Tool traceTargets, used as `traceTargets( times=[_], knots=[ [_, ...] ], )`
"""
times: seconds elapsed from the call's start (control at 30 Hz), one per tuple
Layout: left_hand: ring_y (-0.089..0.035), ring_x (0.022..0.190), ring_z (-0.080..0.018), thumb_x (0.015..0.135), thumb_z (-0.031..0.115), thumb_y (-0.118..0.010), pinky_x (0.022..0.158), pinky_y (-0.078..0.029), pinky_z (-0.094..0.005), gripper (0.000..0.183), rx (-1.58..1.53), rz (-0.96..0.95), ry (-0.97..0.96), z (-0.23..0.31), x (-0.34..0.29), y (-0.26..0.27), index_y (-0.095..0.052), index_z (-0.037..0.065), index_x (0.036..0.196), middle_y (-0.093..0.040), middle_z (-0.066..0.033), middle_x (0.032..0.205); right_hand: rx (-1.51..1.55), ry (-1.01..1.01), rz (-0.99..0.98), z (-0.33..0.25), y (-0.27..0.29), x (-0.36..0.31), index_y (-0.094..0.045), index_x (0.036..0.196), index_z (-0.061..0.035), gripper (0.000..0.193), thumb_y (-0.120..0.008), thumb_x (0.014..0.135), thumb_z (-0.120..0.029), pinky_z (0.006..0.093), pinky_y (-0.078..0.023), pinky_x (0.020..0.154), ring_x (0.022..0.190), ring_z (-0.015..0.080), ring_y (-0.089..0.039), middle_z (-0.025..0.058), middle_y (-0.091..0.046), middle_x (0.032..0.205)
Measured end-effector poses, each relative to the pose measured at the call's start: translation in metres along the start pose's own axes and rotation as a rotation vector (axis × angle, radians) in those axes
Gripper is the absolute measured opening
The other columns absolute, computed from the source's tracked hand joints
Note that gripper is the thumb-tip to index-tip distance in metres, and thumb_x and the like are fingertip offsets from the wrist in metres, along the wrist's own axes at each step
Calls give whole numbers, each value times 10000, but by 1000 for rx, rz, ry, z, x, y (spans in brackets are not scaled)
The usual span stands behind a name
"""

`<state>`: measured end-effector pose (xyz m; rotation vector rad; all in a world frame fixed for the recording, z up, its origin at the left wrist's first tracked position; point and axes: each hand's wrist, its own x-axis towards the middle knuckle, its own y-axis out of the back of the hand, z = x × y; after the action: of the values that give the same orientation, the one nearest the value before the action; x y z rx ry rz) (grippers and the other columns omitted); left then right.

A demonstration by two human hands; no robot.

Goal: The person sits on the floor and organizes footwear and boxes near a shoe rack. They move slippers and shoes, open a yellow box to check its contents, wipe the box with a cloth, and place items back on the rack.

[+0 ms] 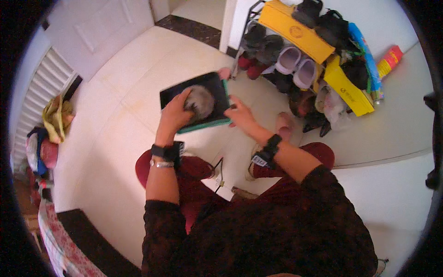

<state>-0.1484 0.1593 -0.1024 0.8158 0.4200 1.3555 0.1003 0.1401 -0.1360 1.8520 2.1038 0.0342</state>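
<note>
A shallow black box or tray with a green edge [220, 121] is held tilted above the floor, in front of my knees. On its dark inner face lies a round, greyish-white, fuzzy-looking thing [203, 102]; blur hides its exact kind. My left hand [176, 110] reaches over the box's left side, its thumb and fingers curled round the near side of the grey thing. At the right edge of the box, my right hand [241, 114] grips the rim, with some fingers hidden behind it.
To the right stands a shoe rack [253, 10] crowded with shoes, yellow boxes [295, 31] and lilac clogs [290, 60]. A pink slipper [284, 125] lies on the floor nearby. Bags [57, 117] lean by the left wall; a dark bench-like slab [92, 240] is lower left.
</note>
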Motion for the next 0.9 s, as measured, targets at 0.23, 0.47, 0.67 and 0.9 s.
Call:
traceTargets(
  times=[0.23,0.47,0.67,0.9],
  knots=[
    [-533,1152,-372,768,182,-675,954,-445,-433,568,172,194,-52,11,-8,23,-517,51,1298,-564,-214,1246,57,-298,-79,92,-57,44,-271,1478,-149,760,-621,808,-229,360,-556,561,775,241,-612,128,-587,1056],
    [-589,986,-368,750,106,-673,791,-487,-442,452,-2,-167,-279,49,-16,-6,-569,56,1188,-623,-167,1074,-88,-357,-59,155,-150,88,-332,1432,-115,692,-600,812,-268,375,-555,677,824,254,-655,149,-649,1049],
    [-586,979,-354,767,126,-654,828,-457,-430,485,68,-322,-201,63,-15,-7,-543,59,1235,-612,-157,1095,278,161,-594,165,-177,62,-513,1212,-78,374,-531,903,-288,421,-439,923,1060,307,-560,134,-609,1120],
    [-594,959,-353,780,145,-645,810,-465,-432,478,93,-333,-172,61,-27,8,-537,49,1236,-617,-169,1081,-456,584,-7,150,-116,191,-623,979,-71,264,-478,922,-285,459,-451,821,897,341,-584,133,-635,968]
  ],
)
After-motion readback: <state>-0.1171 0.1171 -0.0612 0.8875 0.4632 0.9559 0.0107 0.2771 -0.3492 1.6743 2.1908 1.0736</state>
